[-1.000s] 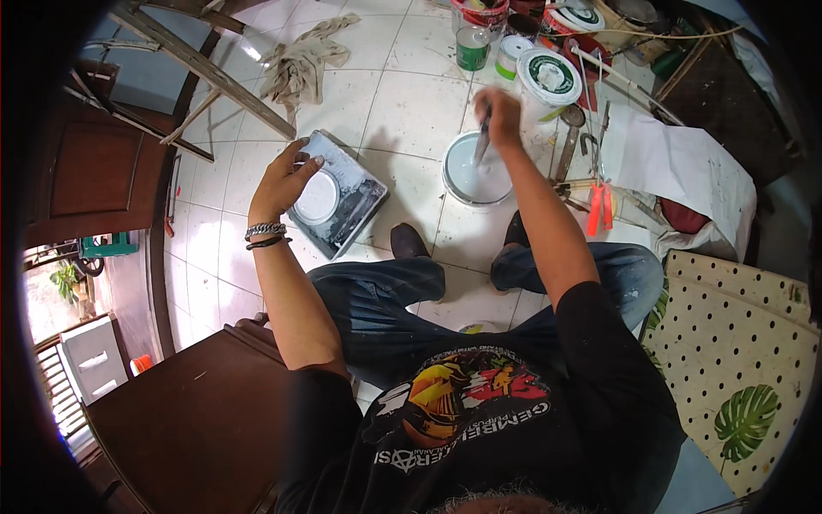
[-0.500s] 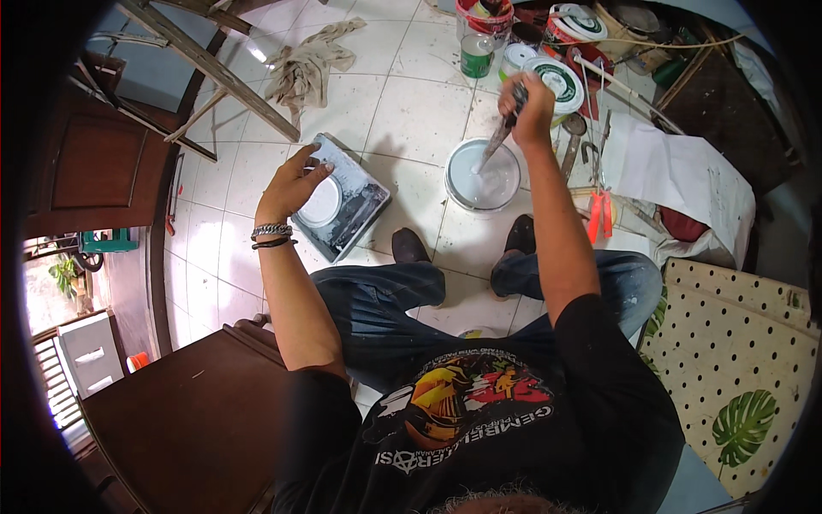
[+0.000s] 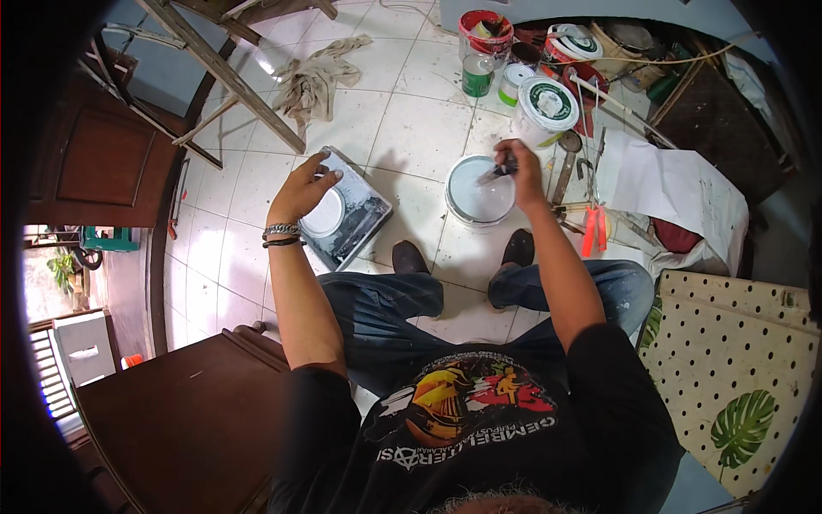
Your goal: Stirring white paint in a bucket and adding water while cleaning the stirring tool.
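A round bucket (image 3: pixel 479 223) of pale, thin paint (image 3: pixel 469 190) stands on the floor before my right foot. My right hand (image 3: pixel 522 176) is closed round the dark handle of a long, tapered, blade-like tool (image 3: pixel 488 177). Its lower end dips into the paint, and the blade leans toward the bucket's middle. My left hand (image 3: pixel 301 193), with a bracelet at the wrist, hovers over a paint-smeared black and grey tray (image 3: pixel 370 204). Its fingers are apart with nothing between them. On that tray lies a round white lid (image 3: pixel 325 216), partly under the hand.
Several paint pails, including a lidded white pail (image 3: pixel 548 107), crowd the back right. A hammer (image 3: pixel 565 158) lies beside them. Left of these are a crumpled rag (image 3: pixel 317 81) and a wooden ladder-like frame (image 3: pixel 227 73). A brown wooden panel (image 3: pixel 188 394) rises at my left.
My right hand has come down and nearer, lowering the tool deeper into the bucket and tilting it flatter. The left hand has barely shifted over the tray.
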### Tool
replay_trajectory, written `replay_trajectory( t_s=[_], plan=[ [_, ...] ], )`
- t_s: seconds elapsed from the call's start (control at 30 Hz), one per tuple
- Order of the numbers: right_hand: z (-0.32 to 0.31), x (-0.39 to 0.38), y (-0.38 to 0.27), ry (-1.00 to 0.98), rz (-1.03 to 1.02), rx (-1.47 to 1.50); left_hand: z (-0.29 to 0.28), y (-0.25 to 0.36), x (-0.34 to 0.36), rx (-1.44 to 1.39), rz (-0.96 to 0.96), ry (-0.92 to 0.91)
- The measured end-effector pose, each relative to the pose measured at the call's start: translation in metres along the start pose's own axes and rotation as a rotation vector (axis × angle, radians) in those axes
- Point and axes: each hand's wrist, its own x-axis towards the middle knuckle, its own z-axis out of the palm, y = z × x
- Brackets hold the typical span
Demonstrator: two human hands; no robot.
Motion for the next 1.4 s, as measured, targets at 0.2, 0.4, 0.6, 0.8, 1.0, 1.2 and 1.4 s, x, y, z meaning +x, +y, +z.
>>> replay_trajectory(
  t_s=[0.2, 0.4, 0.6, 0.8, 1.0, 1.2, 1.4],
  plan=[
    [-0.004, -0.015, -0.027, 0.185, 0.331, -0.008, 0.002, 0.013, 0.0, 0.02, 0.052, -0.006],
    [0.014, -0.024, -0.047, 0.035, 0.133, 0.049, 0.004, 0.003, -0.004, 0.064, 0.041, -0.014],
    [-0.017, -0.035, -0.018, -0.032, 0.156, -0.055, 0.003, 0.013, -0.001, 0.106, 0.054, 0.005],
    [0.009, -0.042, -0.045, -0.046, 0.047, -0.012, -0.001, 0.006, -0.006, 0.082, 0.056, -0.007],
    [0.014, -0.03, -0.064, -0.06, 0.091, 0.011, -0.005, 0.004, -0.008, 0.004, 0.031, -0.002],
    [-0.014, -0.024, -0.021, -0.074, 0.204, -0.012, -0.008, -0.004, -0.006, 0.086, 0.062, 0.059],
    [-0.018, -0.032, 0.0, 0.004, 0.085, -0.012, -0.011, -0.001, -0.024, -0.073, 0.112, 0.043]
  ],
)
